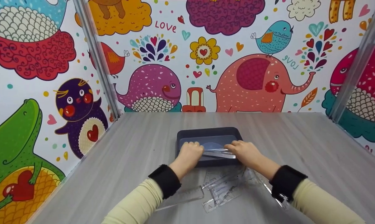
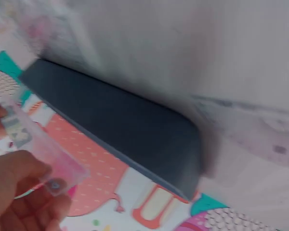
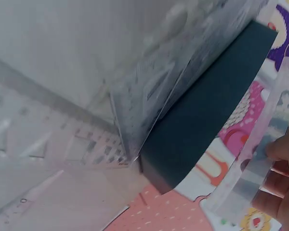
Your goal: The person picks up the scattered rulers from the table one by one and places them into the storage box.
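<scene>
Head view: left hand (image 1: 189,154) and right hand (image 1: 245,153) each grip a clear ruler (image 1: 220,153) over the tray (image 1: 208,133).

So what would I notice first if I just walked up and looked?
Probably the bright cartoon wallpaper with its pink elephant, purple whale and green crocodile all around the grey table. Then, mid-table, the left hand and right hand holding a clear ruler over a dark tray, with more clear rulers lying just in front.
</scene>
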The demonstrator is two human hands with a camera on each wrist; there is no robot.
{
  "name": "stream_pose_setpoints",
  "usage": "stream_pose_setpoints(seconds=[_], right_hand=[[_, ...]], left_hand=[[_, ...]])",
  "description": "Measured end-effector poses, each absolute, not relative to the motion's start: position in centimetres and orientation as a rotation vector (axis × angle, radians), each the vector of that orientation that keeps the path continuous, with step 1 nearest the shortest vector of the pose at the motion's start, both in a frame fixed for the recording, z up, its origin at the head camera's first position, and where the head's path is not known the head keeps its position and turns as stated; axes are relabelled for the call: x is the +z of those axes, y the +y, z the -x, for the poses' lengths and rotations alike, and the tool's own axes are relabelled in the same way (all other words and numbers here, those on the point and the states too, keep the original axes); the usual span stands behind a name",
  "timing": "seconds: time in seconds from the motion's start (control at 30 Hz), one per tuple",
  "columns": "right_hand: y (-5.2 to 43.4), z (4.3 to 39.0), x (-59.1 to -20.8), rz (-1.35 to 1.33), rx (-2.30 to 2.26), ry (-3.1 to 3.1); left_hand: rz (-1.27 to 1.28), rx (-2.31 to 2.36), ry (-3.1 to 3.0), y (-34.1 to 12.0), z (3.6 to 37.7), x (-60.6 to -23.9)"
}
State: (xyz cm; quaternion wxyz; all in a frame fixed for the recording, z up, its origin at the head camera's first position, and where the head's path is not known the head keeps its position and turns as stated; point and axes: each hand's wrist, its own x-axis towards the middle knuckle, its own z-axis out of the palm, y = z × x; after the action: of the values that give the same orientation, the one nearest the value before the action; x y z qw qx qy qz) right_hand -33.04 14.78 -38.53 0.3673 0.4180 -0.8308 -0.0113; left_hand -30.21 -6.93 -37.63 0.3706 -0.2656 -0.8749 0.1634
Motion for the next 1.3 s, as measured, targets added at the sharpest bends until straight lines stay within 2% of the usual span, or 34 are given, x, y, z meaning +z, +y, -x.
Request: stream_pose_setpoints(seconds=[0.27, 0.47, 0.87, 1.3], right_hand=[[13.5, 35.9, -38.8, -1.008, -0.010, -2.231], [13.0, 37.5, -39.8, -1.034, -0.068, -2.212], [13.1, 37.9, -40.8, -1.067, -0.256, -2.473], [13.6, 37.7, -40.6, -1.075, 0.064, -2.819]], left_hand=[[0.560, 0.445, -2.283, -7.3, 33.9, -38.2], [0.452, 0.518, -2.444, -7.0, 35.4, -38.3], [0.301, 0.394, -2.677, -5.8, 36.1, -39.7], [0.146, 0.178, -2.932, -5.3, 36.2, -40.4]])
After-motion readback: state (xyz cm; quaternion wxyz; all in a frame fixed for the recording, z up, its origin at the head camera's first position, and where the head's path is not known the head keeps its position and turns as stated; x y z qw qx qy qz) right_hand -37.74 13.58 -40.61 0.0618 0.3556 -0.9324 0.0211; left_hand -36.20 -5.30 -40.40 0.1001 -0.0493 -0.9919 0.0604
